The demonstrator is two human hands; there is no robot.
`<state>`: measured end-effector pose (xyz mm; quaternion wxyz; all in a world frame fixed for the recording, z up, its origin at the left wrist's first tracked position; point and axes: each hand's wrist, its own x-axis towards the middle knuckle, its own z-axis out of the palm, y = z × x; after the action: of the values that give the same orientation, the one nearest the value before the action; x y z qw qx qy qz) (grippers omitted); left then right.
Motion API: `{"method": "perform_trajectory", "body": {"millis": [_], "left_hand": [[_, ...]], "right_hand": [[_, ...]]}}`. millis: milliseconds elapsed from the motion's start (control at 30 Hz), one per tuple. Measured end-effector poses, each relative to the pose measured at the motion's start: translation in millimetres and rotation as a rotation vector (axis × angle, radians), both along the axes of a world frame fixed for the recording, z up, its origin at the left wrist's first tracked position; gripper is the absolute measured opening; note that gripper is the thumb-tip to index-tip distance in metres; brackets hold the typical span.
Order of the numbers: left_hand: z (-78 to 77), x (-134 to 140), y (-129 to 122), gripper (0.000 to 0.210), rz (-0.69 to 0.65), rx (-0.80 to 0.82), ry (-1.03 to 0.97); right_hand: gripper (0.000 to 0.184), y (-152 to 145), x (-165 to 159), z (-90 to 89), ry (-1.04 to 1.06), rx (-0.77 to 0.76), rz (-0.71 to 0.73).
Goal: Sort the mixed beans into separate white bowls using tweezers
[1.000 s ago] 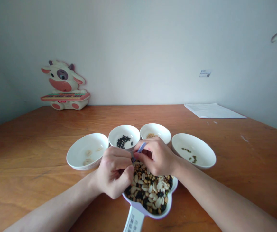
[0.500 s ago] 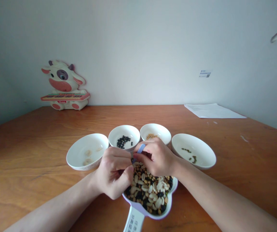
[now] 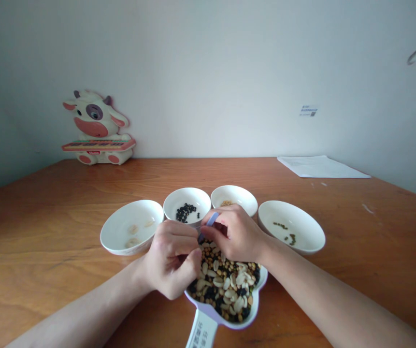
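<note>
A lavender-rimmed dish with a flat handle holds mixed peanut halves, black beans, yellow beans and small green beans. My left hand is closed at the dish's left edge, covering part of the rim. What its curled fingers hold, if anything, is hidden. Pinched between the thumb and forefinger of my right hand is a narrow lavender strip that looks like tweezers. This hand is above the far side of the dish, close to my left fingertips. The strip's lower end is hidden between the hands.
Beyond the dish stand white bowls: one with peanut halves, one with black beans, one with yellow beans, one with green beans. A cow keyboard toy sits back left. Papers lie back right.
My right hand has tilted slightly, and the lavender strip's upper end has moved up a little. My left hand and the dish look almost the same.
</note>
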<state>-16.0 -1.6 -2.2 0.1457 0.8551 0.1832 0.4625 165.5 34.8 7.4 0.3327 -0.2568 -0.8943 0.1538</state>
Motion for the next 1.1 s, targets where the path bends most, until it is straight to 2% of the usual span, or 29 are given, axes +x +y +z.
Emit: {"method": "perform_trajectory", "body": {"millis": [133,567,1100], "left_hand": [[2.1,0.5,-0.9,0.031,0.004,0.017,0.007],[0.9,1.2,-1.4,0.027,-0.021,0.018,-0.004],[3.8,2.9,-2.1,0.032,-0.083,-0.035,0.093]], "right_hand": [[0.010,0.3,-0.6,-2.3,-0.051,0.016,0.029],[0.014,1.5,-1.2,-2.9,-0.022,-0.006,0.040],[0.016,-0.7,-1.6,-1.8,-0.001,0.015,0.037]]}}
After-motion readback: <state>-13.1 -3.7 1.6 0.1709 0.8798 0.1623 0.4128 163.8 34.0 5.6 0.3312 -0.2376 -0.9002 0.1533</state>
